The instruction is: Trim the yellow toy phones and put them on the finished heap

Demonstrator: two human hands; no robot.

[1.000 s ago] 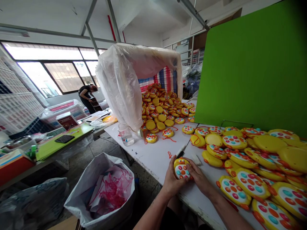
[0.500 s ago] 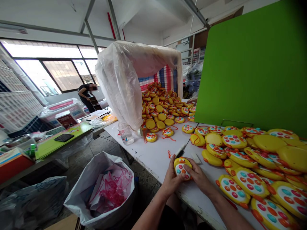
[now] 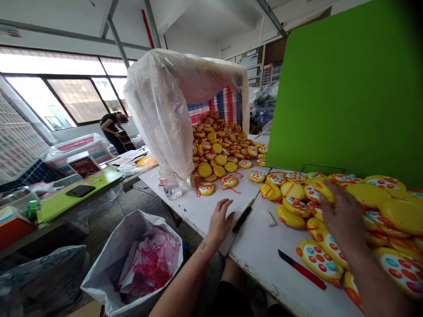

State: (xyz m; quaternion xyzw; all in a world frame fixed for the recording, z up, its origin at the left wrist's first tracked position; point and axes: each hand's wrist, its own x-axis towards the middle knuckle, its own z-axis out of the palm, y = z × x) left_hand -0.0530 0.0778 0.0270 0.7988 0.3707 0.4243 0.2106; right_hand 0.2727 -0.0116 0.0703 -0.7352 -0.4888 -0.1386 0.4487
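My left hand (image 3: 220,222) hovers over the near table edge, fingers curved and apart, holding nothing. Just right of it lies a black-handled tool (image 3: 243,219), touching a white stick-like item. My right hand (image 3: 345,215), a little blurred, reaches into the heap at the right. Its fingers and thumb close round a yellow duck toy (image 3: 326,190), which covers part of another toy's button face. Several more duck toys (image 3: 319,259) with coloured buttons lie round that hand, some face down. A red-handled knife (image 3: 302,269) rests in front of the heap.
A plastic-draped frame (image 3: 158,110) spills a large pile of duck toys (image 3: 216,149) at the back. A clear jar (image 3: 170,185) stands beside it. A green board (image 3: 343,88) rises behind the right heap. A white sack (image 3: 95,273) sits below left. A person (image 3: 112,130) bends far left.
The toy held in both hands has left the front. My right hand has moved right to the heap; my left hand has let go and shifted left. The red knife has come into view.
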